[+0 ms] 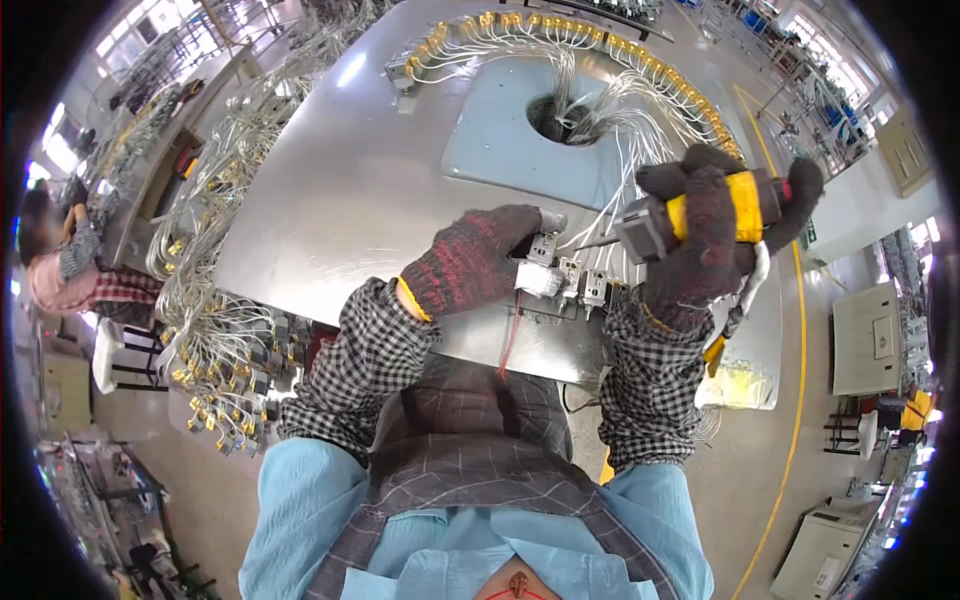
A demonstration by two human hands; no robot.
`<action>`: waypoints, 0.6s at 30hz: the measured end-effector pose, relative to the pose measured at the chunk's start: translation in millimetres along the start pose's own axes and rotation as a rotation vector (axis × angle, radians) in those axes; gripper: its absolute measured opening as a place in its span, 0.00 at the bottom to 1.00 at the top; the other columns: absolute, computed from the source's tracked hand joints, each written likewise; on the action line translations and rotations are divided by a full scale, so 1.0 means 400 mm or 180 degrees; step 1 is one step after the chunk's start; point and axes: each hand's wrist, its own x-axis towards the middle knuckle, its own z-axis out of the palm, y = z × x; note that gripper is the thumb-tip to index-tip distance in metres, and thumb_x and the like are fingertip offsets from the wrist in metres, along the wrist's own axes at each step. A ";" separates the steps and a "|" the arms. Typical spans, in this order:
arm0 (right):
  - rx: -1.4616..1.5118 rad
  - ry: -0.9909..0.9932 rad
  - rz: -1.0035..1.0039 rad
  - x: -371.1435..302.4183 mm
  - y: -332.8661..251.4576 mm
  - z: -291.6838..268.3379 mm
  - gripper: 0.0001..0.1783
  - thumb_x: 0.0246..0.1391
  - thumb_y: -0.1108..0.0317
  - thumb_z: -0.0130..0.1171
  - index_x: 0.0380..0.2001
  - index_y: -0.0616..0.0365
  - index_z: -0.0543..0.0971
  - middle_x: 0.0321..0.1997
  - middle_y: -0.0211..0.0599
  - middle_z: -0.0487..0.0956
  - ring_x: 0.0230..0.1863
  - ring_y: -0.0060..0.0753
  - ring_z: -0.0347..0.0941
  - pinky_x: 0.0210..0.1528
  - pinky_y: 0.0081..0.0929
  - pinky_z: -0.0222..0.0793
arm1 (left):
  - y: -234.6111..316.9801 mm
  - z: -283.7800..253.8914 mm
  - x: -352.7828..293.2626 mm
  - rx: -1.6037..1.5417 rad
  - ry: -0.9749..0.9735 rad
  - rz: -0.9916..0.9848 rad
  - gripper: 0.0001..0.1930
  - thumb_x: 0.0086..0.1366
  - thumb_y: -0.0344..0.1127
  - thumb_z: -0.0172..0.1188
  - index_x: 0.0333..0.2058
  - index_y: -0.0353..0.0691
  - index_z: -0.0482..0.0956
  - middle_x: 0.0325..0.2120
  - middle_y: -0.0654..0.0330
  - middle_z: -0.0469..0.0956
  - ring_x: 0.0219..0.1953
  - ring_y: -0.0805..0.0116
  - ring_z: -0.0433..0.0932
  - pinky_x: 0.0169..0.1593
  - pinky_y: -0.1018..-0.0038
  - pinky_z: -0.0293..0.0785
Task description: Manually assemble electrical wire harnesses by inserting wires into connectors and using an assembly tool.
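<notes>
My left hand (470, 260), in a dark knit glove with red flecks, closes its covered fingertips around a small metal terminal block (542, 248) near the table's front edge. Wrapped around a yellow and black power screwdriver (645, 232) is my right hand (705, 195), gloved too. The tool lies nearly level, its thin bit (598, 242) pointing left toward the block; whether they touch, I cannot tell. Two similar terminal blocks (594, 287) sit just right of my left fingers. White wires (622, 190) run from these blocks toward a round hole farther back.
A light-blue plate (490, 130) with the hole lies on the shiny metal table (330, 210). Many brass-coloured terminals (590, 35) curve along the far edge. Bundled wires (215, 270) hang at the left, beyond which a person (85, 275) sits. A yellowish pad (738, 385) lies front right.
</notes>
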 end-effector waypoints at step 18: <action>-0.0241 0.0031 0.0420 -0.033 -0.014 0.019 0.44 0.51 0.80 0.60 0.67 0.42 0.54 0.38 0.53 0.79 0.26 0.38 0.79 0.30 0.36 0.80 | 0.034 -0.012 0.007 0.0277 -0.0373 -0.0449 0.36 0.50 0.58 0.70 0.54 0.44 0.75 0.46 0.52 0.79 0.48 0.53 0.80 0.50 0.61 0.76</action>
